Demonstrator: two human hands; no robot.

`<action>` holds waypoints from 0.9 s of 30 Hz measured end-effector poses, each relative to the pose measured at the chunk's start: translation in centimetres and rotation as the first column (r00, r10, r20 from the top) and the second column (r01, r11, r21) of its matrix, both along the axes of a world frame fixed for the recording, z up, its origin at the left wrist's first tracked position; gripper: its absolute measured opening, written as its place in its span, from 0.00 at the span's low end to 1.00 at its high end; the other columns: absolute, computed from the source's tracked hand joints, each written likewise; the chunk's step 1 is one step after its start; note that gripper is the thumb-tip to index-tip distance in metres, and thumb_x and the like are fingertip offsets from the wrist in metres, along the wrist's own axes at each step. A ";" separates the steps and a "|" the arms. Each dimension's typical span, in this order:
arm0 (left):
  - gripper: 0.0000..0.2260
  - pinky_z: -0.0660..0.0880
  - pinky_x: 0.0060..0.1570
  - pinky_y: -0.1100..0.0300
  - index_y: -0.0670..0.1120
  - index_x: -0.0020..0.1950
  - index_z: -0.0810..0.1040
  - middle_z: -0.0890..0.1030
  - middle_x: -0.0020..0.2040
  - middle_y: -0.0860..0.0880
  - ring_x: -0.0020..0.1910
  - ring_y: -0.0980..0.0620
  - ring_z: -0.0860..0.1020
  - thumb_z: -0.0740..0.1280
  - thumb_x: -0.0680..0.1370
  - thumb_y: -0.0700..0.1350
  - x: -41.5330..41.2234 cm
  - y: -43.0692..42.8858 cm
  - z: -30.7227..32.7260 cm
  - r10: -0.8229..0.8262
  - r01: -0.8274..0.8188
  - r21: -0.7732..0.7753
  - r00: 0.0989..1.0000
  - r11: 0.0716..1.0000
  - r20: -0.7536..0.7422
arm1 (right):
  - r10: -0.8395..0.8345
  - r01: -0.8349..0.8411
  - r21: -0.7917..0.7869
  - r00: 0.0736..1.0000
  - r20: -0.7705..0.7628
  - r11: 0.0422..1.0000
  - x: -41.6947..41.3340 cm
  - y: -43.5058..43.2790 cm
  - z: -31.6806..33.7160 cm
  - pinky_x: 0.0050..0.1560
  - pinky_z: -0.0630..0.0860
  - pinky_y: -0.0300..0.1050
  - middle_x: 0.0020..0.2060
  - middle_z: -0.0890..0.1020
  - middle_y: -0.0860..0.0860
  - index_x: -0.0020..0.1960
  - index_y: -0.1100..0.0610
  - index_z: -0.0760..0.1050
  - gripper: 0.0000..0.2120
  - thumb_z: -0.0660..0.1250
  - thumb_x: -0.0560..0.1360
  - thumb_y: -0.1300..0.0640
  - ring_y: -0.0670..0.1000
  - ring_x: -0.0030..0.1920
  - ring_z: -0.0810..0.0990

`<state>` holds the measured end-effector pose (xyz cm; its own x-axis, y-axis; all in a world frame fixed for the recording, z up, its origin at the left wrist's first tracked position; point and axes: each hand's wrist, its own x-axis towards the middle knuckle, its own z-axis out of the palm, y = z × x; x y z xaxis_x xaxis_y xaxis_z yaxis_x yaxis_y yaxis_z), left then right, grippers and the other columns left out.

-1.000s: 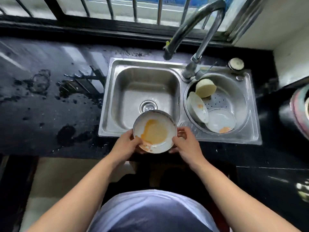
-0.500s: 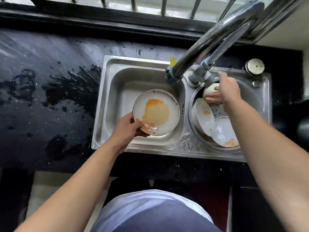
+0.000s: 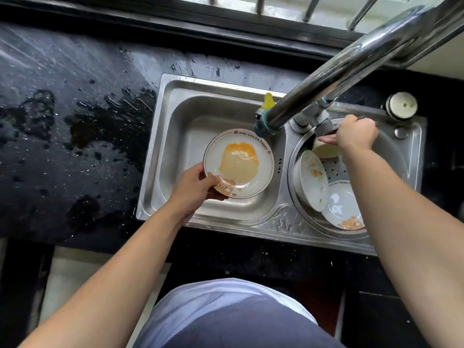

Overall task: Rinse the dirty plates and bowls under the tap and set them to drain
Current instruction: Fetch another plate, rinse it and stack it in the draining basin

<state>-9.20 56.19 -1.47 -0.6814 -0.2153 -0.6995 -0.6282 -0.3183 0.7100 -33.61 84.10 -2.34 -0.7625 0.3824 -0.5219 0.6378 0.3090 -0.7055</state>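
Note:
My left hand [image 3: 194,188] grips the near-left rim of a white plate [image 3: 238,164] smeared with orange sauce, held over the left sink basin [image 3: 185,116] just below the tap spout [image 3: 262,124]. No water is visible from the spout. My right hand [image 3: 355,133] is closed around the tap handle [image 3: 326,128] at the tap's base. In the round right basin [image 3: 298,197] a stained plate [image 3: 313,180] leans on edge, a white bowl with a bear print [image 3: 342,205] lies near the front, and a cream bowl [image 3: 326,150] sits partly under my right hand.
The black counter [image 3: 75,146] left of the sink is wet with splashes and puddles. A long chrome tap neck [image 3: 351,64] crosses above the sink. A round white cap [image 3: 401,105] stands at the sink's back right corner. Window bars [image 3: 261,3] run along the back.
My right hand left the plate, reached to the right basin and now closes on the tap handle. My left hand alone has carried the plate forward under the spout. The view has moved closer.

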 end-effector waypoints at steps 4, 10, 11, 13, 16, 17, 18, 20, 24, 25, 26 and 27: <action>0.04 0.85 0.37 0.52 0.39 0.50 0.79 0.88 0.45 0.36 0.39 0.39 0.87 0.66 0.80 0.31 0.1 -0.2 -0.2 0.018 -0.018 0.005 1.000 1.000 0.012 | -0.028 0.028 0.006 1.000 0.009 1.000 0.4 -0.2 -0.1 0.39 0.86 0.55 0.36 0.82 0.65 0.43 0.64 0.71 0.13 0.55 0.81 0.58 0.64 0.36 0.87; 0.04 0.85 0.39 0.53 0.39 0.53 0.79 0.89 0.45 0.40 0.42 0.40 0.88 0.66 0.80 0.33 0.0 -0.6 -0.6 0.031 -0.031 0.031 1.000 0.999 0.001 | 0.043 -0.048 0.077 0.997 0.057 0.996 4.1 -1.8 2.7 0.36 0.83 0.46 0.52 0.84 0.59 0.50 0.61 0.75 0.17 0.58 0.77 0.47 0.54 0.35 0.88; 0.05 0.86 0.40 0.52 0.39 0.53 0.79 0.89 0.46 0.40 0.43 0.39 0.88 0.66 0.80 0.33 0.0 -0.6 -0.6 0.036 -0.036 0.034 0.999 0.999 -0.002 | 0.118 -0.119 0.179 0.993 0.018 0.977 5.7 -2.4 3.2 0.42 0.83 0.44 0.53 0.84 0.56 0.55 0.59 0.76 0.17 0.59 0.76 0.47 0.50 0.39 0.87; 0.05 0.86 0.42 0.49 0.39 0.55 0.79 0.88 0.48 0.38 0.44 0.37 0.88 0.67 0.80 0.33 -0.1 -0.8 -0.7 0.043 -0.043 0.031 0.999 0.999 -0.002 | 0.370 -0.301 0.347 0.916 -0.154 0.888 9.8 -4.1 4.5 0.51 0.78 0.36 0.51 0.83 0.52 0.57 0.57 0.78 0.14 0.61 0.76 0.52 0.48 0.45 0.83; 0.07 0.86 0.41 0.50 0.40 0.56 0.80 0.87 0.49 0.36 0.43 0.38 0.87 0.67 0.80 0.32 -0.2 -0.8 -0.7 0.046 -0.046 0.008 0.999 0.999 0.014 | 0.769 -0.634 0.441 0.572 -0.286 0.636 16.2 -8.1 6.3 0.52 0.79 0.46 0.52 0.84 0.51 0.52 0.57 0.84 0.11 0.64 0.75 0.58 0.52 0.52 0.82; 0.07 0.86 0.40 0.51 0.39 0.56 0.80 0.87 0.48 0.36 0.42 0.39 0.87 0.66 0.80 0.32 -0.3 -0.8 -0.7 0.048 -0.048 0.000 0.999 0.999 0.016 | 0.849 -0.697 0.488 0.470 -0.243 0.525 17.6 -9.4 6.5 0.50 0.79 0.47 0.53 0.85 0.51 0.51 0.57 0.84 0.11 0.65 0.75 0.57 0.52 0.53 0.83; 0.07 0.85 0.39 0.52 0.39 0.56 0.80 0.87 0.46 0.37 0.40 0.41 0.87 0.66 0.80 0.32 -0.3 -0.7 -0.6 0.046 -0.046 -0.008 0.999 0.999 0.014 | 0.896 -0.734 0.521 0.414 -0.164 0.435 18.3 -10.5 6.4 0.48 0.79 0.47 0.55 0.84 0.50 0.52 0.57 0.84 0.11 0.65 0.75 0.56 0.54 0.54 0.82; 0.06 0.85 0.39 0.52 0.38 0.55 0.79 0.87 0.42 0.40 0.38 0.43 0.86 0.66 0.80 0.31 -0.4 -0.6 -0.5 0.028 -0.028 -0.020 1.000 0.999 0.003 | 0.908 -0.784 0.505 0.418 0.000 0.361 18.0 -12.6 5.8 0.49 0.77 0.51 0.58 0.81 0.53 0.56 0.59 0.79 0.13 0.62 0.77 0.55 0.57 0.56 0.80; 0.05 0.84 0.37 0.52 0.40 0.50 0.78 0.84 0.33 0.47 0.31 0.50 0.82 0.66 0.80 0.32 -0.7 -0.2 -0.5 -0.043 0.041 -0.047 0.998 0.998 -0.038 | 0.963 -0.858 0.507 0.201 0.179 0.085 16.3 -16.1 4.0 0.70 0.67 0.54 0.75 0.65 0.63 0.68 0.63 0.69 0.21 0.56 0.80 0.53 0.63 0.73 0.67; 0.06 0.83 0.35 0.56 0.41 0.50 0.78 0.83 0.32 0.50 0.29 0.53 0.81 0.65 0.81 0.32 -0.7 -0.2 -0.5 -0.046 0.044 -0.053 0.998 0.998 -0.041 | 0.982 -0.879 0.477 0.097 0.162 0.008 16.5 -16.4 4.0 0.72 0.65 0.56 0.78 0.62 0.63 0.70 0.63 0.68 0.22 0.54 0.80 0.54 0.63 0.75 0.64; 0.08 0.81 0.34 0.59 0.43 0.52 0.79 0.84 0.33 0.50 0.31 0.55 0.81 0.64 0.81 0.32 -0.8 -0.2 -0.4 -0.039 0.037 -0.045 0.998 0.998 -0.042 | 0.993 -0.900 0.436 0.022 0.117 -0.031 16.9 -16.3 4.2 0.73 0.65 0.58 0.78 0.63 0.62 0.70 0.63 0.69 0.22 0.55 0.80 0.54 0.62 0.77 0.63; 0.10 0.81 0.35 0.61 0.45 0.54 0.81 0.87 0.37 0.49 0.34 0.54 0.83 0.64 0.81 0.32 -0.8 -0.4 -0.4 -0.023 0.023 -0.018 0.999 1.000 -0.046 | 0.998 -0.914 0.403 -0.019 0.065 -0.043 17.5 -15.7 4.5 0.72 0.66 0.58 0.77 0.66 0.60 0.71 0.62 0.70 0.23 0.56 0.79 0.55 0.60 0.76 0.64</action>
<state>-9.98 55.81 -1.88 -0.7180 -0.2110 -0.6633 -0.6015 -0.2915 0.7438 -16.10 68.37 2.18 -0.5465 -0.7503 -0.3720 -0.5799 0.6595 -0.4783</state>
